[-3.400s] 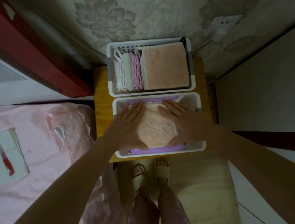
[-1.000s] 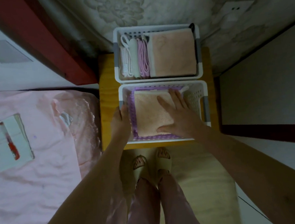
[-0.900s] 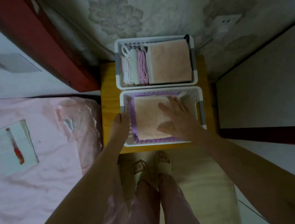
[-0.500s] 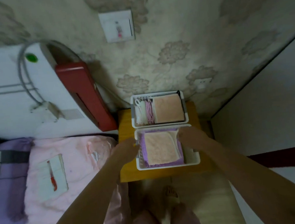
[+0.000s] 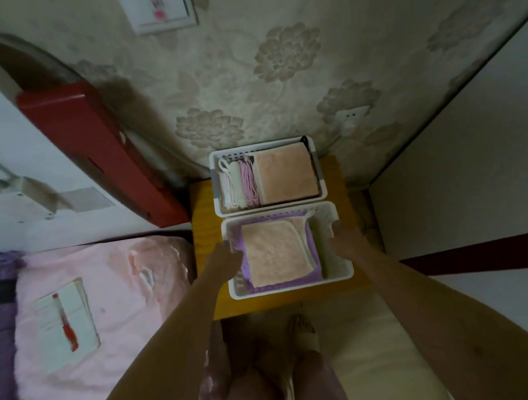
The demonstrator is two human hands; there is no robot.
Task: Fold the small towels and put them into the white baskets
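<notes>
Both hands hold the near basket (image 5: 337,277) by its short sides. The left hand (image 5: 228,256) has its grip on the left rim, with the thumb inside by the purple towel (image 5: 247,269). The right hand (image 5: 343,240) has its grip on the right rim, but its fingers are hidden, so I cannot tell how tight they curl.

Only one view shows all this, from the head looking down. The basket sits on the yellow desk (image 5: 208,239), right between the two hands. Its long side runs from left to right, so each hand is at one end. Both arms reach forward, almost straight. Each hand is about as near as the other.

Inside lies a folded peach towel (image 5: 275,251) on top of the purple one. The far basket (image 5: 263,149) touches the near one and is against the wall. It holds another peach towel (image 5: 286,174) lying flat and some rolled ones standing at the left.

I think the folding is done. The next move looks like lifting or sliding the near basket, with both hands pulling evenly so it stays level.

A pink bed (image 5: 105,316) is at the left.
</notes>
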